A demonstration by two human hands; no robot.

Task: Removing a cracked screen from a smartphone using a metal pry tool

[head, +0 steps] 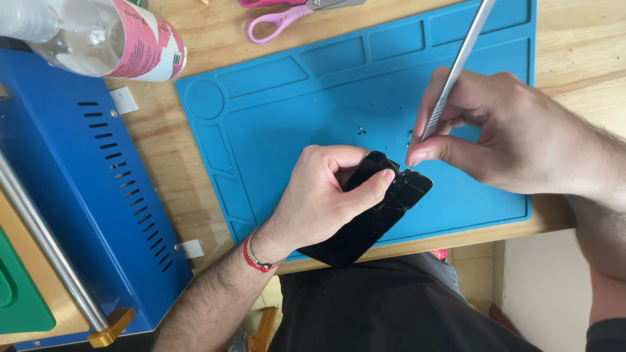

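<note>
Your left hand point(319, 199) grips a black phone point(372, 215) with a cracked glass face, thumb laid across its upper part and fingers curled around the far edge. The phone lies tilted over the near edge of the blue mat point(274, 124), its lower corner hanging past the mat and the table edge, above your dark trousers point(385, 306).

Your right hand point(502, 133) is closed in a pinch on metal tweezers point(456, 68), thumb and forefinger pressed close to the tip. The tip meets the phone's upper corner, right beside your left thumb. The long shaft runs up and away from the phone, over the mat's far right part.

On the mat, just beyond the phone, lie a few tiny dark bits point(362, 130); you cannot tell what they are. A red band point(251, 255) circles your left wrist.

Past the mat's far edge lie pink-handled scissors point(280, 16). Off the mat's far left corner a clear plastic bottle with a pink label point(124, 42) lies on its side. Left of the mat stands a blue metal machine point(72, 195) with rows of slots, a steel rod point(45, 248) running along it to a brass-coloured end. The mat rests on a wooden table point(580, 45).
</note>
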